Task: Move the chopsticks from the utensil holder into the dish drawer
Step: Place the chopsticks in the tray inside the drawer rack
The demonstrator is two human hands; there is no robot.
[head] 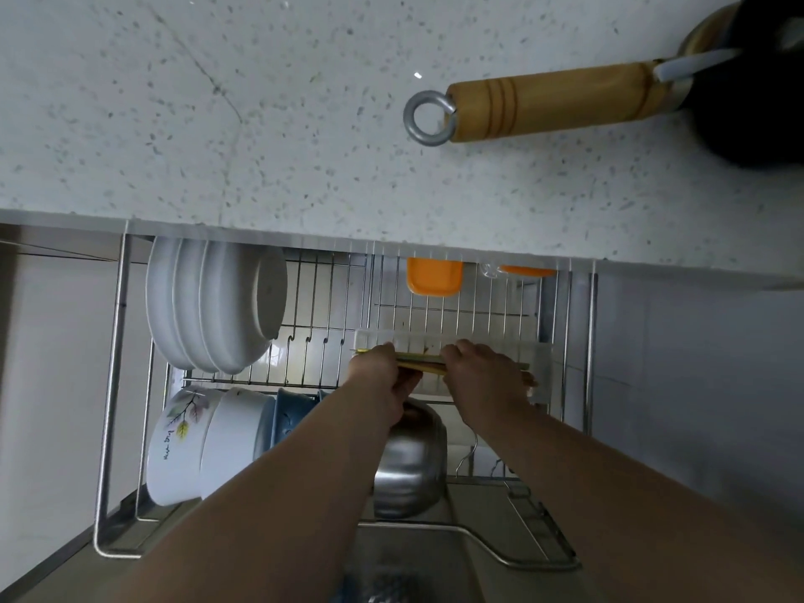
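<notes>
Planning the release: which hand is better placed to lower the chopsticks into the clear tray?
Probably the right hand: it sits directly over the clear tray, gripping the chopsticks; the left hand holds their other end.

Head camera, steep downward view

It looks from above the worktop (304, 124) edge, facing down into the open dish drawer (114, 385) just beneath, close in.

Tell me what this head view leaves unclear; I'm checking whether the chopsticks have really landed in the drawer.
- Chopsticks: mostly covered by the left hand and right hand; count unreadable, and whether they already rest in the clear tray.
- Steel bowl: partly behind the left forearm.
- Orange container: cut off by the countertop edge.
- Black pan: cropped by the frame, blurred.
- Utensil holder: not in view.
</notes>
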